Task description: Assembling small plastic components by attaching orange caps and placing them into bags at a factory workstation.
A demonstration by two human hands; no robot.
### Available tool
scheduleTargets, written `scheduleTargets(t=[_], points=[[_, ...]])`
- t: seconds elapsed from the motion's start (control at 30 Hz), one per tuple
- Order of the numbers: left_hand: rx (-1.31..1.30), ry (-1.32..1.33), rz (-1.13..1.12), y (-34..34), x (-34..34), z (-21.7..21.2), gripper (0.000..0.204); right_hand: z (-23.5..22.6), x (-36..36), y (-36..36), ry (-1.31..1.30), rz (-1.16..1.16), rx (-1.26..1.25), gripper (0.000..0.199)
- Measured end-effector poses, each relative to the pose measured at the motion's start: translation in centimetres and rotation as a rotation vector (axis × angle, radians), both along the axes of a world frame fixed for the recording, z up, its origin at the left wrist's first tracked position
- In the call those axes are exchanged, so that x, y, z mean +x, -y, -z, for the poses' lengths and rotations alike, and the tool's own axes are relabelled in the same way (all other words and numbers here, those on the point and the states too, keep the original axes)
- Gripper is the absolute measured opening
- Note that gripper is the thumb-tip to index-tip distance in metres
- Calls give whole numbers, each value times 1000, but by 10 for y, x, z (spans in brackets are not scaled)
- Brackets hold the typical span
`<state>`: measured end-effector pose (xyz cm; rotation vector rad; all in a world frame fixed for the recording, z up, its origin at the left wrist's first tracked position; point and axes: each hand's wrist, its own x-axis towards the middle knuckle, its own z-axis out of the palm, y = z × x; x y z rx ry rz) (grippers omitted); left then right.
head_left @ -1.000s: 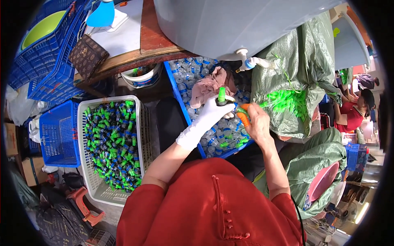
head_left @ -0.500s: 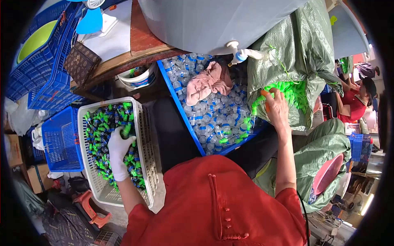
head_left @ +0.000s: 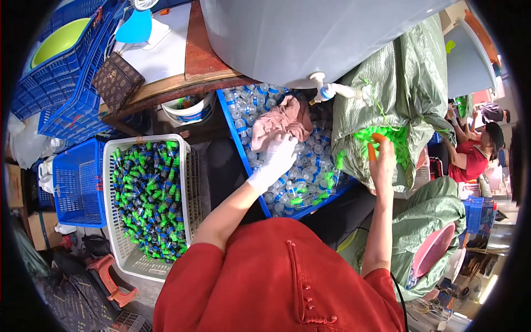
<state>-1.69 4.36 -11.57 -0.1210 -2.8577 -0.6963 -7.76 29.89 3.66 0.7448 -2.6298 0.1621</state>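
Note:
My left hand, in a white glove, reaches over a blue tray of small clear bottles with blue bands. Its fingers are stretched out at the lower edge of a crumpled pink cloth lying on the bottles. At the mouth of a grey-green woven sack, my right hand has its orange-covered fingertips apart, over bright green plastic pieces. Nothing shows between those fingers. To the left, a white basket holds many dark, blue-banded bottles with green tops.
Above the tray hangs a large grey tank with a white tap. Blue crates stand at the left, near a wooden table. Another sack with a pink basin is at right. A co-worker in red sits beyond.
My left hand has left the white basket and moved right to the tray by the cloth. My right hand has shifted slightly lower and right at the sack, its fingers now spread.

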Motion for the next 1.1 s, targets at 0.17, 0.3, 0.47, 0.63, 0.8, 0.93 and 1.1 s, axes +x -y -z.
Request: scheduleTargets(t=[0.17, 0.3, 0.47, 0.63, 0.8, 0.93, 1.1], points=[[781, -208, -52, 19, -7, -58, 30, -43, 1, 40, 34, -38, -408, 36], [856, -196, -70, 28, -13, -120, 37, -57, -2, 64, 125, -94, -616, 35], [577, -425, -74, 40, -24, -84, 39, -79, 1, 100, 99, -226, -577, 33], [383, -492, -95, 33, -30, -114, 38, -73, -13, 104, 0, -193, -417, 31], [903, -304, -80, 29, -33, -111, 38, -44, -27, 101, 425, -108, -677, 29], [1011, -259, -84, 28, -34, -101, 38, -38, -30, 101, 459, -111, -714, 27], [1050, -149, -78, 30, -32, -107, 39, -38, -30, 100, 447, -111, -701, 27]])
